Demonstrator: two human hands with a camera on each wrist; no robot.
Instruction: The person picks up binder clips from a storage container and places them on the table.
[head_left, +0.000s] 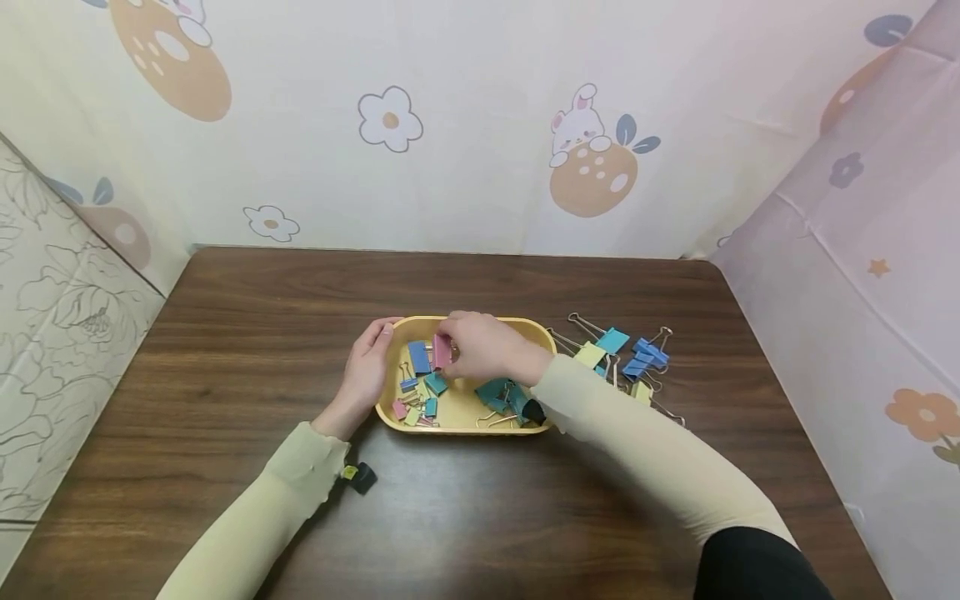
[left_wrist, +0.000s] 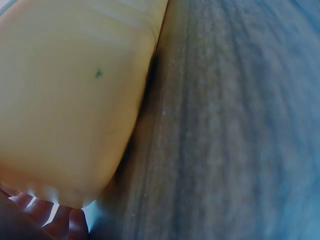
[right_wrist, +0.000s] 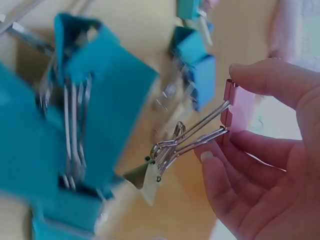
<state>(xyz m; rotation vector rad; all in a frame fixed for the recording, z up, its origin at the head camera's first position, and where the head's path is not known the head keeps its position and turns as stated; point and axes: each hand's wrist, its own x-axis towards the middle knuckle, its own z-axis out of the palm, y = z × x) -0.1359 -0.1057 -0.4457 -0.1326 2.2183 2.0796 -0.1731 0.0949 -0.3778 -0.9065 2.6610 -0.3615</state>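
My left hand [head_left: 363, 371] holds the left end of a yellow tray [head_left: 459, 410], thumb along the rim. In the left wrist view, its fingers [left_wrist: 59, 220] show at the tray's outer wall [left_wrist: 60, 110]. Over the tray, my right hand [head_left: 487, 343] pinches a pink binder clip [right_wrist: 242, 107] between thumb and fingers. The pink clip's wire handles overlap those of a pale yellow clip [right_wrist: 145, 180] in the right wrist view. Beside the pink clip is a blue clip [head_left: 418, 357]. Small mixed clips [head_left: 412, 408] lie at the tray's left, larger teal clips [head_left: 498, 396] at its right.
Right of the tray, several binder clips lie on the brown wooden table [head_left: 465, 517]: blue ones [head_left: 647, 354], a light blue one [head_left: 612, 340] and yellow ones [head_left: 589, 354]. A patterned curtain [head_left: 480, 183] stands behind the table.
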